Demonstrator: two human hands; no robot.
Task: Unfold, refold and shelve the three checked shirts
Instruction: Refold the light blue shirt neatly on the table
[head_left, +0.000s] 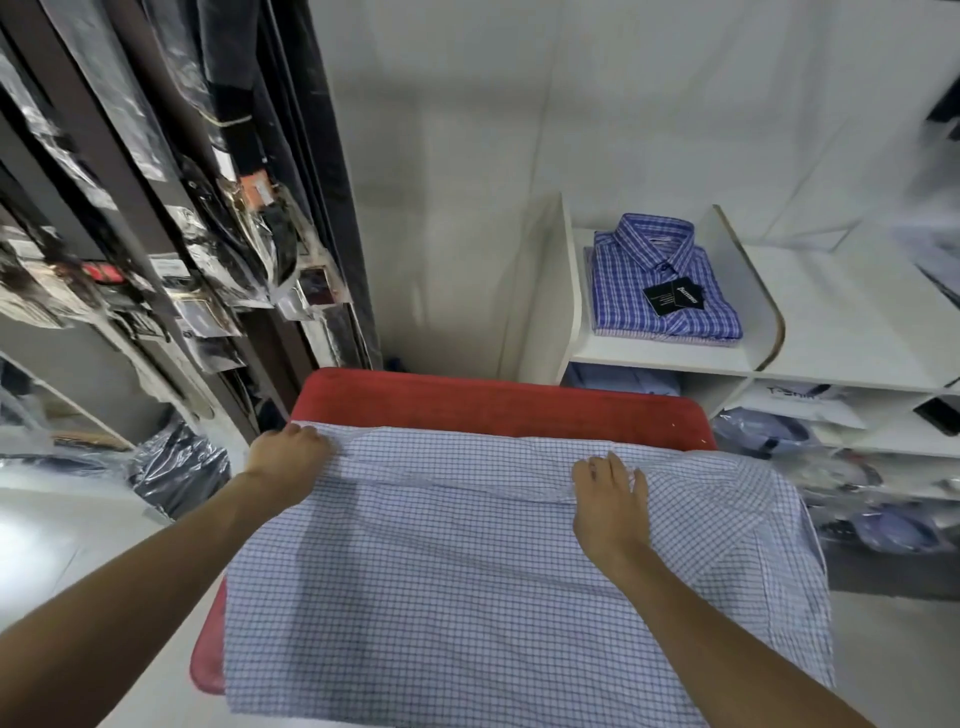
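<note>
With the pale checked shirt (519, 571) spread over the red surface (493, 400) at lower centre, the left hand (288, 457) pinches its far edge while the right hand (610, 499) presses flat; judged best, smooth outward before folding

- L hand (289, 453) + forearm: bare, no sleeve, no watch or band at the wrist.
- R hand (609, 501) + forearm: bare too, wrist plain.
- R fingers (616, 466): no ring seen; nails look short, unpainted, tho pic is soft.
- Both arms bare right to frame edge; any garment out of view.
</note>
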